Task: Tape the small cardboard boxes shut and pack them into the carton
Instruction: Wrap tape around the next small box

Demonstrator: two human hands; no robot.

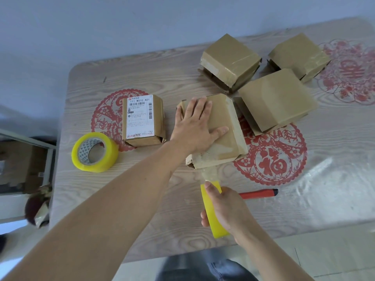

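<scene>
One box bears a label reading "111 W010 A01"; its smaller print is illegible. The left hand presses flat on another box, while the right hand grips a tape roll.

- Setting: a home room, used here for parcel packing.
- Wood-grain surface under a clear plastic cover, decorated with red paper-cut motifs.
- Plain pale wall behind; light tiled floor below.
- Household clutter on the floor at left.

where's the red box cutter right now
The red box cutter lies flat on the table near its front edge, just right of the right hand gripping the yellow tape roll.
</scene>
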